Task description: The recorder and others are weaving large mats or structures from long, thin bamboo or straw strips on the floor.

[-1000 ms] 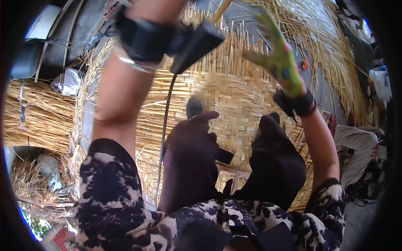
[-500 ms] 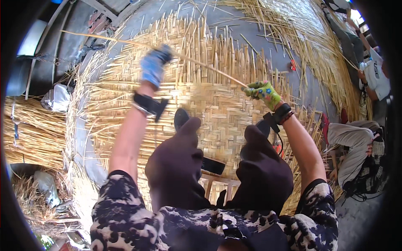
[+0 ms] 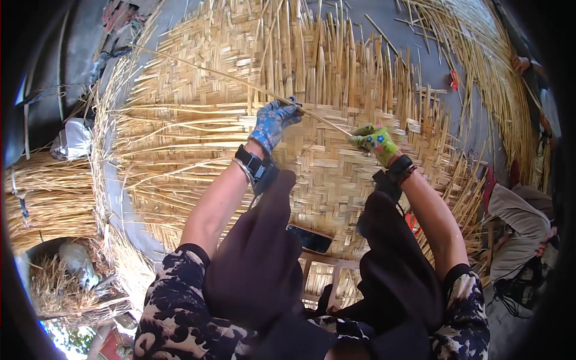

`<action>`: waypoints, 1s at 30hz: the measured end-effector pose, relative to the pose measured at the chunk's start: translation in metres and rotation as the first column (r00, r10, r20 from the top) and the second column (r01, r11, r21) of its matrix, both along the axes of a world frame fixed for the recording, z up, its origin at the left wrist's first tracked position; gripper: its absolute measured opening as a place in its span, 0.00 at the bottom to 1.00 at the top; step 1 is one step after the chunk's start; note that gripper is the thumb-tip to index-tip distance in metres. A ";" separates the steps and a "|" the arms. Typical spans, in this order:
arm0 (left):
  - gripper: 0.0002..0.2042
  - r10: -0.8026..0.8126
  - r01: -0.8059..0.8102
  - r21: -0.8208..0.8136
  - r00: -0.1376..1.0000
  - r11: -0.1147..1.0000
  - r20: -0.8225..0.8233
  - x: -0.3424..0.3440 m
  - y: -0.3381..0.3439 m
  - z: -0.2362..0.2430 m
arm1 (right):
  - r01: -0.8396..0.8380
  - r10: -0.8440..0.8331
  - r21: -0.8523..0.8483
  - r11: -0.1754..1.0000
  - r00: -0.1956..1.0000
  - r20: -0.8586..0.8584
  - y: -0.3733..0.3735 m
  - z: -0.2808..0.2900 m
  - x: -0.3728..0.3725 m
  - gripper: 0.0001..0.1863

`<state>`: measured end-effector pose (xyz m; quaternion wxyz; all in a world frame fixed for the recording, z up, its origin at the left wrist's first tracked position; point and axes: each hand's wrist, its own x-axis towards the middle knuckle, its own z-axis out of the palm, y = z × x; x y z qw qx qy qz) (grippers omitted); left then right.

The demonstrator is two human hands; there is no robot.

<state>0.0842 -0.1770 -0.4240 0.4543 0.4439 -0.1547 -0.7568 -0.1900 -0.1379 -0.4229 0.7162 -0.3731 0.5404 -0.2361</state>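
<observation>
My left hand (image 3: pixel 273 123) in a blue floral glove is closed on a long, thin straw-coloured strip (image 3: pixel 219 75), which slants down from the upper left. The lower end of the strip is gripped by my right hand (image 3: pixel 375 141), in a green flowered glove. Both hands are over a partly woven mat (image 3: pixel 327 171) with loose strips fringing its far and left sides. A black rectangular object (image 3: pixel 309 239), perhaps a phone, lies between my knees above a slatted wooden seat.
Straw bundles (image 3: pixel 51 195) and a pale sack (image 3: pixel 72 141) line the left. Loose strips (image 3: pixel 474 66) lie at upper right beside a small red object (image 3: pixel 454 80). A co-worker's grey-trousered legs (image 3: pixel 519 228) are at the right edge, another person's hand (image 3: pixel 521 63) higher up.
My left hand has swung down from high in the view, then moved rightward and closed on the strip. My right hand went from spread fingers to gripping the strip's end, lower down.
</observation>
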 end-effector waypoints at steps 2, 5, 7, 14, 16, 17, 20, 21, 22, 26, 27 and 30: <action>0.09 0.049 -0.046 0.058 0.997 0.997 -0.054 -0.003 0.006 -0.008 | -0.003 0.004 0.006 1.000 0.998 -0.060 0.006 -0.011 0.002 0.12; 0.08 0.117 -0.108 0.131 0.991 0.985 -0.064 -0.010 0.011 -0.016 | -0.023 0.019 -0.043 0.999 0.996 -0.092 0.016 -0.024 0.002 0.11; 0.07 -0.001 -0.015 0.075 0.977 0.997 0.212 -0.013 0.011 -0.023 | 0.034 -0.037 -0.061 0.998 0.998 -0.043 0.021 -0.032 0.001 0.10; 0.06 0.111 -0.107 0.127 0.993 0.986 -0.026 -0.006 0.012 -0.016 | -0.042 0.053 0.072 0.996 0.985 -0.165 0.011 -0.006 0.014 0.12; 0.07 0.095 -0.095 0.094 0.995 0.991 0.009 -0.005 0.016 -0.021 | -0.057 0.069 0.093 0.994 0.990 -0.123 0.014 -0.006 0.014 0.12; 0.08 0.078 -0.080 0.056 0.996 0.995 0.039 -0.006 0.017 -0.022 | -0.072 0.081 0.107 0.992 0.993 -0.085 0.014 -0.006 0.012 0.13; 0.09 0.087 -0.083 0.123 0.996 0.989 -0.028 -0.010 0.014 -0.022 | 0.071 -0.138 0.212 0.975 0.936 0.322 0.024 -0.028 -0.002 0.14; 0.09 0.085 -0.081 0.128 0.996 0.989 -0.032 -0.012 0.013 -0.021 | 0.073 -0.141 0.215 0.974 0.938 0.318 0.024 -0.033 -0.006 0.14; 0.10 0.041 -0.041 0.073 0.999 0.997 0.007 -0.013 0.013 -0.019 | -0.114 0.134 -0.151 0.982 0.982 0.129 0.023 -0.039 -0.011 0.11; 0.13 -0.059 0.060 -0.011 0.994 0.998 0.090 -0.004 0.012 -0.026 | -0.196 0.198 -0.026 0.980 0.975 0.102 0.031 -0.061 -0.011 0.10; 0.13 -0.061 0.062 -0.010 0.995 0.998 0.085 -0.006 0.012 -0.024 | -0.194 0.196 -0.024 0.981 0.976 0.098 0.036 -0.072 -0.016 0.10; 0.13 -0.169 0.197 -0.080 0.946 0.977 0.275 -0.012 0.012 -0.022 | 0.003 -0.050 0.159 0.987 0.956 0.290 0.047 -0.098 -0.030 0.11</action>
